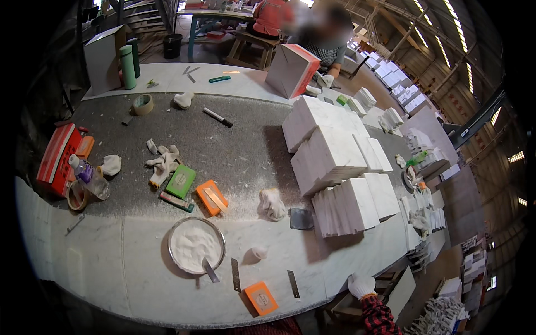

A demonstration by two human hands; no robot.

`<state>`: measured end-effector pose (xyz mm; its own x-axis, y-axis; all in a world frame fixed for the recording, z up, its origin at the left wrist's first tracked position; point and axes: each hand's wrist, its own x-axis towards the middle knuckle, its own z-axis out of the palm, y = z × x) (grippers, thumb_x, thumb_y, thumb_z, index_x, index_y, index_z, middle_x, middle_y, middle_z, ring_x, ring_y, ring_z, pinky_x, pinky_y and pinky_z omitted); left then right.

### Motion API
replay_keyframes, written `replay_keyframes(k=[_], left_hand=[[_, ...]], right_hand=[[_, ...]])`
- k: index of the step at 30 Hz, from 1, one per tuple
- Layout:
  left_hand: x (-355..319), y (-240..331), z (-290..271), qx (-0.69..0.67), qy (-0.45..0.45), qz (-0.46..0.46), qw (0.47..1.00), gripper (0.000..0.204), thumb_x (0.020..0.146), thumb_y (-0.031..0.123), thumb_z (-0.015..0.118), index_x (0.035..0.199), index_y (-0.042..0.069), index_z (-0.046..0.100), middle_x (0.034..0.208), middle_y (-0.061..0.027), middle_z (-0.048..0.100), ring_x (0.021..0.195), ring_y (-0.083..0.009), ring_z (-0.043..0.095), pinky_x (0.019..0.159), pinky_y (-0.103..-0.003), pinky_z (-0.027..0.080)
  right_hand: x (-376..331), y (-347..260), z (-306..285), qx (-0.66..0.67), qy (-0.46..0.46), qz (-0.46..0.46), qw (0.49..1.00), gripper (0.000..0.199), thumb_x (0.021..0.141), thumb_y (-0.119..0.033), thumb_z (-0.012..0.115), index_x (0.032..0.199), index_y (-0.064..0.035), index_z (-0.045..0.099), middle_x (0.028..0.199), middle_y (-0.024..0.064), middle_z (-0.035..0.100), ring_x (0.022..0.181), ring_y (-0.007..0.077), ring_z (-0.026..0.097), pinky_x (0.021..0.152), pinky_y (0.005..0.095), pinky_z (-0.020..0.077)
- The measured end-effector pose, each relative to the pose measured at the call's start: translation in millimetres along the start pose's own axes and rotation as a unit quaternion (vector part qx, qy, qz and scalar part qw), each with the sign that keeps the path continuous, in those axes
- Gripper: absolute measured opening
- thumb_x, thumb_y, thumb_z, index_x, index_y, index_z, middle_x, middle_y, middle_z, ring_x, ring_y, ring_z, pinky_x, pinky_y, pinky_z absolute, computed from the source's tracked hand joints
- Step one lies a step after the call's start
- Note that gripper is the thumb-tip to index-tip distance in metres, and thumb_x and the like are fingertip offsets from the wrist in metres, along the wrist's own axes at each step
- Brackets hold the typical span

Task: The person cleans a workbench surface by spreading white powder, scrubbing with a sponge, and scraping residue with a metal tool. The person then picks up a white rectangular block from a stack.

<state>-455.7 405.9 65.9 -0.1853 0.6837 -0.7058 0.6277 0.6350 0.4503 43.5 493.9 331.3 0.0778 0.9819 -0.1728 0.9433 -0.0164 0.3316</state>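
Observation:
My right hand [362, 286], in a white knitted glove with a red-and-black plaid sleeve, is low on the right, just past the table's front edge. It is over a wooden stool-like frame [347, 307], next to a pale flat panel [403, 295]. Its fingers point away and down, and I cannot make out whether they grip anything. My left hand is out of the picture. On the near marble strip stand a metal bowl of white powder [195, 243] with a scraper blade [210, 270] in it, an orange box [261, 298] and two thin metal blades [235, 274].
Stacked white marble tiles [329, 151] rise on the table's right. Several gloves [163, 164], a green box [181, 181], another orange box [211, 197], a plastic bottle [89, 177] and a marker [217, 117] lie leftward. A co-worker [326, 47] sits across, behind a carton [292, 71].

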Motion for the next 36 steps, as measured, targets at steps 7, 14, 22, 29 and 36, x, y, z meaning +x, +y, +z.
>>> replay_keyframes(k=[7,14,22,29,36], left_hand=[[-2.4,-9.4,2.6,0.010,-0.001,-0.002,1.000,0.052,0.086,0.038,0.075,0.132,0.014,0.072,0.129,-0.0138,0.072,0.118,-0.0292,0.067,0.101,-0.043,0.054],[-14.0,-37.5,16.2,0.025,0.001,0.001,1.000,0.048,0.086,0.036,0.075,0.130,0.015,0.073,0.127,-0.0123,0.073,0.117,-0.0275,0.068,0.100,-0.042,0.054],[-64.5,-112.6,31.0,0.063,-0.008,-0.013,0.998,0.045,0.087,0.034,0.076,0.128,0.016,0.075,0.125,-0.0106,0.075,0.115,-0.0256,0.070,0.099,-0.040,0.055],[-140.7,-221.2,47.6,0.143,-0.270,-0.030,0.952,0.042,0.087,0.032,0.076,0.126,0.017,0.077,0.124,-0.0091,0.076,0.113,-0.0239,0.071,0.099,-0.039,0.055],[-159.5,-235.2,16.9,0.203,-0.425,0.048,0.881,0.039,0.087,0.030,0.076,0.125,0.018,0.079,0.122,-0.0075,0.078,0.112,-0.0222,0.072,0.098,-0.037,0.056]], right_hand=[[-1.2,3.5,2.7,0.005,0.022,-0.019,1.000,0.031,0.097,-0.039,0.059,0.089,-0.0120,0.073,0.076,0.0180,0.073,0.070,0.0427,0.071,0.065,0.0569,0.0534],[-6.5,1.3,-3.2,0.011,0.050,-0.012,0.999,0.029,0.095,-0.035,0.061,0.085,-0.0111,0.074,0.074,0.0172,0.073,0.073,0.0433,0.071,0.069,0.0578,0.0525],[-13.2,0.0,20.1,0.061,0.169,-0.025,0.983,0.029,0.098,-0.035,0.061,0.084,-0.0103,0.070,0.079,0.0180,0.071,0.077,0.0442,0.068,0.073,0.0568,0.0492],[-22.2,-3.2,47.8,0.126,0.338,0.000,0.933,0.028,0.097,-0.036,0.063,0.084,-0.0115,0.070,0.075,0.0155,0.069,0.074,0.0406,0.066,0.070,0.0550,0.0465],[-35.0,8.3,76.7,0.490,0.337,0.014,0.804,0.028,0.101,-0.028,0.065,0.103,-0.0010,0.073,0.098,0.0194,0.074,0.093,0.0389,0.070,0.084,0.0465,0.0542]])
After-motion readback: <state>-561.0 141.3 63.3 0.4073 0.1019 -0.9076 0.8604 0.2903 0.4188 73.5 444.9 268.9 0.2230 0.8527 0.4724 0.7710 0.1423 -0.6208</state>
